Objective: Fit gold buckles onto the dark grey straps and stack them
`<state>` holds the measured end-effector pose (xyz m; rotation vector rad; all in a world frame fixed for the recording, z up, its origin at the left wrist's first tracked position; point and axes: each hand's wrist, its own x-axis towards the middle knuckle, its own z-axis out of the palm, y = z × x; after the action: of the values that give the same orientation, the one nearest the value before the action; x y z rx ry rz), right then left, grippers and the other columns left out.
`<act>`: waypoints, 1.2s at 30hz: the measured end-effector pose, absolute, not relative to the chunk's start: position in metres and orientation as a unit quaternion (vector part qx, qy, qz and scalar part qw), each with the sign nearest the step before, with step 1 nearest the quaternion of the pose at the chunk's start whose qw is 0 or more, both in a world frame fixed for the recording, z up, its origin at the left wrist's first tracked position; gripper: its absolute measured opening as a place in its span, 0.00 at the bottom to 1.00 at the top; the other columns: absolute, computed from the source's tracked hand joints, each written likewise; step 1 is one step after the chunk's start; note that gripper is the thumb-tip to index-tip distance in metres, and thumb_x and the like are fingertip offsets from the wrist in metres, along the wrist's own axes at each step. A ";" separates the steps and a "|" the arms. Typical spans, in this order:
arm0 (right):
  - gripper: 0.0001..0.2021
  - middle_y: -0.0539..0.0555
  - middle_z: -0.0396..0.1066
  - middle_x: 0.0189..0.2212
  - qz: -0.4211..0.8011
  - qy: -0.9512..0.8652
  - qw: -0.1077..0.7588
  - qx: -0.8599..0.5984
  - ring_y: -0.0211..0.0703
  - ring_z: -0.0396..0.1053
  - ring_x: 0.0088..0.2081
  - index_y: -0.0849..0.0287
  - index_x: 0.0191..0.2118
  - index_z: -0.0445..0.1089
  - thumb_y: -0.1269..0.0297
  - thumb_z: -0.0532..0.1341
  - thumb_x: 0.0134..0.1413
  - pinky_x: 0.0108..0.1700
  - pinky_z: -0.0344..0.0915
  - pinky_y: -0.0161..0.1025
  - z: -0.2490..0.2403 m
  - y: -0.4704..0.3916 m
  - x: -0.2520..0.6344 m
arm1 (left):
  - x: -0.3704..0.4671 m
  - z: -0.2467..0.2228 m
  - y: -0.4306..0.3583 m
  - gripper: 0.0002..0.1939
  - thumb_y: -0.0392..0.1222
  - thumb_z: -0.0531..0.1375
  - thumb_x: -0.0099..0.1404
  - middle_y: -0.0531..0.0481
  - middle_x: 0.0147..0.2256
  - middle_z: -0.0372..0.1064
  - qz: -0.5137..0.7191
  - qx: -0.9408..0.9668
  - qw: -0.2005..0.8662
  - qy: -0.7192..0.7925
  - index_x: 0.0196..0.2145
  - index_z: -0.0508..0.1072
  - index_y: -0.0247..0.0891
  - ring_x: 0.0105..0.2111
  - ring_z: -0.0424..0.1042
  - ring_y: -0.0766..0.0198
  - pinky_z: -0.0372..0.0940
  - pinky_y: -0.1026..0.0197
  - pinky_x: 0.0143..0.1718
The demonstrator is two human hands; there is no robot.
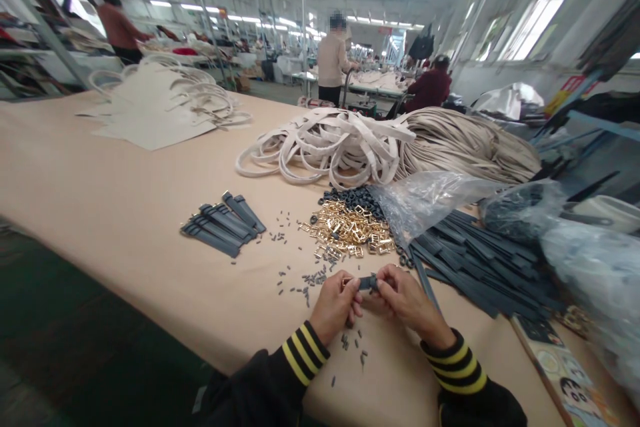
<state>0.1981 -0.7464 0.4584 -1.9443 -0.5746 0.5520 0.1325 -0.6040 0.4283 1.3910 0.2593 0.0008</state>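
Between my two hands is a short dark grey strap [369, 282]. My left hand [336, 303] pinches its left end, where a bit of gold buckle shows at the fingers. The fingers of my right hand [407, 299] close on the strap's other end, by a dark loop. Just beyond lies a heap of gold buckles [350, 223], with black loops [357, 199] piled behind it. Small dark pieces [315, 277] are scattered around my hands. To the left, several straps with buckles [223, 221] rest in a fanned stack.
Long dark strips [480, 260] lie at right beside clear plastic bags [435, 197]. Coiled cream straps [330, 147] and a tan bundle [465, 140] sit farther back. Cream panels with handles [155, 103] are at the far left. A printed box [565, 367] stands near right. Several people work beyond.
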 end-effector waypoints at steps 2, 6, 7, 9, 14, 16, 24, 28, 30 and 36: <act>0.06 0.46 0.60 0.18 0.234 -0.226 0.518 -0.791 0.33 0.58 0.16 0.58 0.29 0.56 0.61 0.50 0.52 0.16 0.55 0.29 0.451 -0.744 0.195 | 0.132 0.428 -0.604 0.14 0.50 0.51 0.59 0.57 0.13 0.62 0.002 0.642 0.757 0.120 0.25 0.58 0.35 0.07 0.55 0.74 0.49 0.73 0.08; 0.08 0.47 0.63 0.20 0.259 -0.213 0.548 -0.766 0.33 0.60 0.17 0.59 0.30 0.56 0.60 0.51 0.52 0.16 0.55 0.28 0.446 -0.740 0.193 | 0.130 0.432 -0.603 0.15 0.50 0.52 0.59 0.57 0.13 0.62 0.000 0.657 0.745 0.114 0.24 0.59 0.35 0.08 0.56 0.75 0.48 0.74 0.08; 0.08 0.47 0.63 0.20 0.265 -0.211 0.553 -0.761 0.32 0.60 0.17 0.59 0.30 0.56 0.60 0.51 0.52 0.16 0.55 0.28 0.446 -0.740 0.193 | 0.130 0.433 -0.603 0.15 0.50 0.52 0.59 0.56 0.13 0.62 -0.001 0.661 0.741 0.113 0.24 0.59 0.35 0.08 0.56 0.74 0.48 0.74 0.08; 0.08 0.47 0.63 0.19 0.267 -0.205 0.562 -0.755 0.31 0.59 0.16 0.60 0.30 0.56 0.59 0.52 0.52 0.15 0.53 0.27 0.446 -0.740 0.192 | 0.128 0.436 -0.603 0.15 0.50 0.52 0.58 0.56 0.13 0.62 -0.002 0.668 0.736 0.108 0.24 0.59 0.35 0.08 0.56 0.74 0.48 0.74 0.08; 0.11 0.46 0.64 0.18 0.271 -0.177 0.599 -0.733 0.30 0.58 0.15 0.60 0.29 0.57 0.57 0.54 0.50 0.15 0.53 0.26 0.441 -0.739 0.190 | 0.128 0.439 -0.604 0.14 0.49 0.54 0.58 0.58 0.13 0.61 -0.002 0.674 0.731 0.107 0.24 0.58 0.35 0.08 0.56 0.74 0.47 0.74 0.07; 0.12 0.46 0.64 0.19 0.283 -0.173 0.622 -0.710 0.30 0.58 0.15 0.61 0.29 0.58 0.56 0.56 0.48 0.15 0.54 0.27 0.441 -0.739 0.191 | 0.128 0.436 -0.601 0.15 0.50 0.54 0.57 0.58 0.13 0.61 -0.003 0.660 0.744 0.103 0.24 0.58 0.35 0.08 0.56 0.74 0.48 0.74 0.08; 0.13 0.46 0.64 0.19 0.300 -0.191 0.628 -0.693 0.29 0.57 0.15 0.61 0.29 0.59 0.56 0.57 0.48 0.16 0.54 0.27 0.449 -0.737 0.189 | 0.129 0.430 -0.596 0.15 0.50 0.54 0.58 0.58 0.14 0.61 -0.020 0.635 0.769 0.074 0.25 0.59 0.35 0.09 0.58 0.74 0.50 0.73 0.08; 0.12 0.46 0.63 0.17 0.274 -0.182 0.599 -0.730 0.30 0.57 0.15 0.61 0.28 0.59 0.56 0.57 0.48 0.16 0.52 0.28 0.448 -0.739 0.190 | 0.129 0.433 -0.603 0.13 0.49 0.53 0.58 0.59 0.12 0.59 0.008 0.689 0.717 0.101 0.25 0.58 0.36 0.07 0.54 0.74 0.48 0.73 0.08; 0.12 0.46 0.64 0.18 0.272 -0.183 0.598 -0.732 0.30 0.58 0.15 0.61 0.28 0.59 0.56 0.57 0.48 0.16 0.52 0.28 0.447 -0.740 0.191 | 0.128 0.433 -0.604 0.12 0.48 0.52 0.58 0.60 0.11 0.58 0.024 0.712 0.694 0.102 0.24 0.58 0.37 0.07 0.54 0.74 0.48 0.72 0.09; 0.16 0.51 0.68 0.22 0.296 -0.207 0.586 -0.725 0.33 0.63 0.19 0.63 0.29 0.63 0.51 0.53 0.51 0.19 0.58 0.29 0.449 -0.743 0.192 | 0.128 0.431 -0.604 0.11 0.46 0.51 0.59 0.60 0.11 0.57 0.050 0.746 0.656 0.104 0.24 0.57 0.38 0.08 0.54 0.73 0.49 0.71 0.11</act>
<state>0.1922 -0.7433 0.4487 -1.6914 -0.4838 0.6906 0.1283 -0.6037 0.4311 1.6898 0.2351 0.1134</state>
